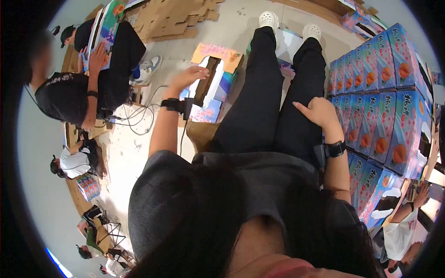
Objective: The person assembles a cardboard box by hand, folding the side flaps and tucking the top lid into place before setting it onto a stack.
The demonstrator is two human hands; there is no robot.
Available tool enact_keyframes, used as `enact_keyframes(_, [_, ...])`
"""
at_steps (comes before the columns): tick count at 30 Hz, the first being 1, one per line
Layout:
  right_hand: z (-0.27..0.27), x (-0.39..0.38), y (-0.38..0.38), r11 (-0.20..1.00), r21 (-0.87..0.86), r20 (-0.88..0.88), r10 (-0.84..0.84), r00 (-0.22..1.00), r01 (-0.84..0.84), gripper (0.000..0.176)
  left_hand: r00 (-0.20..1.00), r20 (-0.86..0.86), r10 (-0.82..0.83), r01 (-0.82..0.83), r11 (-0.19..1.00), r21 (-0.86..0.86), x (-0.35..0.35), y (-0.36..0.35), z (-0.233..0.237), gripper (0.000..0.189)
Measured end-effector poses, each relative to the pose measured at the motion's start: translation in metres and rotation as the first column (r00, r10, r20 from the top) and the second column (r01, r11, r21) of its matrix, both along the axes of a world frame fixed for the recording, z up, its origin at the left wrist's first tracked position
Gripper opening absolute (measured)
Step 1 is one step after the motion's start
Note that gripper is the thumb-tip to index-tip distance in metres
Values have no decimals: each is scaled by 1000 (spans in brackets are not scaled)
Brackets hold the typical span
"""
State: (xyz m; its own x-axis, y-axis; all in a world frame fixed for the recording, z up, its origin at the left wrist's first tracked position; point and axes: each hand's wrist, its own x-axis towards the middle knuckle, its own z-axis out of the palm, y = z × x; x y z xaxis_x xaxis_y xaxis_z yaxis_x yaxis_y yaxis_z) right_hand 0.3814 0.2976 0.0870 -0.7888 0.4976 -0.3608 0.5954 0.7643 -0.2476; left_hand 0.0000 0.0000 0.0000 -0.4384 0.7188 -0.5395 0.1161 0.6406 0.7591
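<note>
I sit with both legs in black trousers stretched out in front of me. My left hand [190, 75] reaches forward and rests with fingers spread on the top edge of an open colourful carton [221, 85] on the floor beside my left leg. This carton has an orange flap and a white and dark inside. My right hand [319, 111] lies on my right thigh and holds nothing. Each wrist carries a black band.
A wall of stacked blue and pink peach cartons [384, 88] stands close on the right. Flat brown cardboard [171, 18] lies ahead. A person in black [79, 92] on the left holds a carton. Cables [139, 116] run across the floor. Other people sit at lower left and lower right.
</note>
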Motion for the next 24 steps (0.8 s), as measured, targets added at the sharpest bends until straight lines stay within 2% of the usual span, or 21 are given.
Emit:
enact_keyframes(1, [1, 7, -8, 1000, 0, -20, -4, 1000, 4, 71, 997, 36, 64, -65, 998, 20, 1, -15, -41, 54])
enact_keyframes(2, [2, 13, -16, 1000, 0, -42, -10, 999, 10, 71, 986, 28, 164, -166, 980, 112, 5, -40, -108, 62])
enact_keyframes(3, [-12, -19, 7, 1000, 9, -109, -13, 994, 14, 70, 963, -189, 191, -164, 975, 149, -32, -30, -156, 65])
enact_keyframes(4, [-12, -19, 7, 1000, 12, -122, -16, 992, 18, 70, 946, -201, 254, -245, 967, 67, -9, -31, -169, 72])
enact_keyframes(5, [-13, -16, 7, 1000, 17, -126, -17, 992, 19, 69, 958, -255, 132, -120, 991, 60, 12, -37, -173, 78])
enact_keyframes(6, [-13, -13, 5, 999, 35, -138, -11, 990, 16, 69, 946, -309, -95, 89, 995, -34, 20, -46, -194, 98])
enact_keyframes(7, [-14, -12, 4, 999, 53, -156, -2, 988, 11, 68, 838, -489, -243, 120, 956, -269, 34, -58, -208, 124])
enact_keyframes(9, [-14, -14, 5, 996, 85, -163, -3, 987, 17, 68, 843, -400, -359, 74, 815, -575, 67, -45, -164, 141])
enact_keyframes(12, [-12, -15, 4, 994, 107, -133, -23, 991, 37, 67, 880, -381, -284, -1, 802, -598, 86, -49, -160, 147])
enact_keyframes(15, [-15, -14, 2, 991, 123, -147, -34, 988, 52, 67, 864, -433, -258, -25, 836, -548, 85, -52, -156, 138])
enact_keyframes(18, [-23, -14, -3, 982, 173, -172, -47, 984, 77, 67, 896, -399, -196, -10, 889, -459, 67, -50, -141, 119])
enact_keyframes(19, [-24, -14, -4, 979, 184, -176, -53, 983, 86, 67, 862, -491, -127, -84, 919, -386, 67, -49, -132, 103])
enact_keyframes(21, [-25, -13, -4, 976, 192, -180, -69, 981, 104, 67, 860, -500, -98, -105, 926, -363, 58, -42, -102, 95])
enact_keyframes(22, [-25, -12, -4, 976, 188, -177, -78, 981, 112, 67, 801, -592, -94, -168, 913, -372, 53, -39, -100, 88])
enact_keyframes(24, [-25, -10, -4, 977, 174, -180, -94, 979, 126, 67, 728, -674, -128, -172, 917, -360, 42, -39, -80, 80])
